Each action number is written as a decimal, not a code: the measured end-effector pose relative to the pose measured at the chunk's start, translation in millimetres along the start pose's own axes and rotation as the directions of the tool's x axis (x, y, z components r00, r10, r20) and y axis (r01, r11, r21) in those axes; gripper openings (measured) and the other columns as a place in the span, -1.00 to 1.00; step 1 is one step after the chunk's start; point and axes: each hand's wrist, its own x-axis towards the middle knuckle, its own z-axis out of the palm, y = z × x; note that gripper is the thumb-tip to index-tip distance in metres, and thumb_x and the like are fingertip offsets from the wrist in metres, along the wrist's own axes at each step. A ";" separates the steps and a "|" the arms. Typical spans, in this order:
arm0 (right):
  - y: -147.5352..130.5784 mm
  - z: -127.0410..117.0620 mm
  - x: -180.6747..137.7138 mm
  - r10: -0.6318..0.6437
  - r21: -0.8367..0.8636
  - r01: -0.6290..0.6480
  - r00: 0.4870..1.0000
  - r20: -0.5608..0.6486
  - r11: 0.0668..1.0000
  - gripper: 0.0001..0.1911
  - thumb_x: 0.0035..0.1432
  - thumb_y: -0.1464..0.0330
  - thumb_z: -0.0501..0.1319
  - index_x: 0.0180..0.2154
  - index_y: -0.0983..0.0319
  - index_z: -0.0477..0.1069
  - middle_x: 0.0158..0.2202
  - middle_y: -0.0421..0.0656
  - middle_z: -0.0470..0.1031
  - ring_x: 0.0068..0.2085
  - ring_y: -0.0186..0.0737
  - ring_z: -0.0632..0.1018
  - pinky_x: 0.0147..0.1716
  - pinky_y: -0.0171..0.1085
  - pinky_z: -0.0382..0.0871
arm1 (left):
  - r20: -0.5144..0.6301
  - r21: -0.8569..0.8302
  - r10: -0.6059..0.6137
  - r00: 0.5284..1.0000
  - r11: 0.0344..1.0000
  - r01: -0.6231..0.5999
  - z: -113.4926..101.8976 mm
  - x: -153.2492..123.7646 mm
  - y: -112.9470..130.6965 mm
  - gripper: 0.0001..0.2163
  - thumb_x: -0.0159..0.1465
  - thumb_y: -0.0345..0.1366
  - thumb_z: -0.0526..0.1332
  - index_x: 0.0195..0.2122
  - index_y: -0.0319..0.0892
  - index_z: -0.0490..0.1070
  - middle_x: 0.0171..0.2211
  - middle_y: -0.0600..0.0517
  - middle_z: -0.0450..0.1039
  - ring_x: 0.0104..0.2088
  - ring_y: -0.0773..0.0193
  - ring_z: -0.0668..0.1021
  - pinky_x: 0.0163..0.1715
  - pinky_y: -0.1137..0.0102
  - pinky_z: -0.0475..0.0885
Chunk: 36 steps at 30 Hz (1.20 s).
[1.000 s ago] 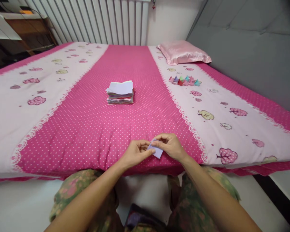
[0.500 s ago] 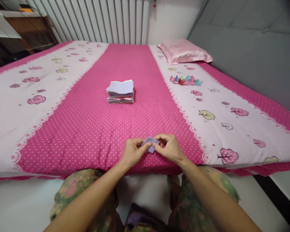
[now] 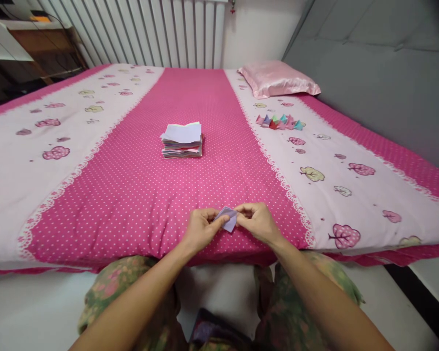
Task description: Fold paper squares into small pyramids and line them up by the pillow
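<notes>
Over the near edge of the bed, a small folded piece of purple paper [image 3: 229, 222] is held up between my two hands. My left hand [image 3: 204, 227] pinches its left side, with the thumb lying across the front. At its right corner, the thumb and fingertips of my right hand [image 3: 256, 222] grip the edge. Farther off on the pink stripe lies a stack of square paper sheets [image 3: 183, 141], a pale lavender one on top. To the right sits a cluster of small folded paper pieces [image 3: 280, 122] in several colours.
A pink-and-white patterned bedspread [image 3: 142, 190] covers the bed. The pink pillow [image 3: 278, 79] rests at the far right beside a grey padded panel [image 3: 373, 87]. Behind the bed stands a white radiator [image 3: 161, 34]; a desk [image 3: 40, 44] is at far left.
My right thumb has shifted right, off the paper's front to its right corner. The purple paper's right flap now looks narrower. My left hand keeps its hold.
</notes>
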 end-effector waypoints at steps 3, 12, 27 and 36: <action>2.1 -3.4 1.9 0.030 0.105 -0.032 0.999 0.022 0.994 -0.79 -0.12 0.46 0.11 -0.44 0.28 0.53 -0.61 -0.20 0.50 -0.56 -0.32 0.49 -0.51 -0.36 0.38 | 0.006 -0.042 -0.012 1.000 0.999 0.012 -0.9 1.1 -1.1 -0.72 0.05 -0.11 0.26 -0.51 -0.29 0.48 -0.58 0.01 0.46 -0.58 0.38 0.41 -0.55 0.48 0.28; -1.2 1.2 -4.0 0.012 0.336 -0.024 0.999 0.037 0.942 -0.75 -0.13 0.32 0.31 -0.32 0.25 0.45 -0.41 -0.15 0.54 -0.39 -0.26 0.54 -0.37 -0.29 0.43 | -0.080 -0.248 -0.056 0.995 0.968 0.034 -3.8 -1.4 6.0 -0.75 0.01 -0.14 0.32 -0.48 -0.28 0.52 -0.57 0.01 0.49 -0.57 0.40 0.42 -0.53 0.50 0.31; -9.6 9.7 -9.4 -0.366 -0.213 0.340 0.926 -0.096 0.916 -0.95 0.02 0.39 0.21 -0.42 0.18 0.45 -0.42 -0.17 0.54 -0.38 -0.24 0.53 -0.31 -0.25 0.41 | -0.077 0.434 0.535 0.841 0.777 -0.455 -13.0 -7.0 9.9 -0.92 0.13 -0.39 0.20 -0.38 -0.15 0.50 -0.44 0.01 0.45 -0.37 0.31 0.47 -0.35 0.42 0.37; -8.9 1.0 -5.8 -0.540 -0.208 0.514 0.836 -0.099 0.833 -0.83 0.04 0.48 0.20 -0.37 0.11 0.50 -0.37 -0.19 0.56 -0.30 -0.21 0.53 -0.25 -0.18 0.39 | -0.071 -0.029 0.311 0.948 0.949 -0.314 -10.9 -0.6 3.1 -0.96 0.11 -0.40 0.20 -0.42 -0.22 0.43 -0.38 -0.01 0.45 -0.35 0.32 0.51 -0.32 0.43 0.43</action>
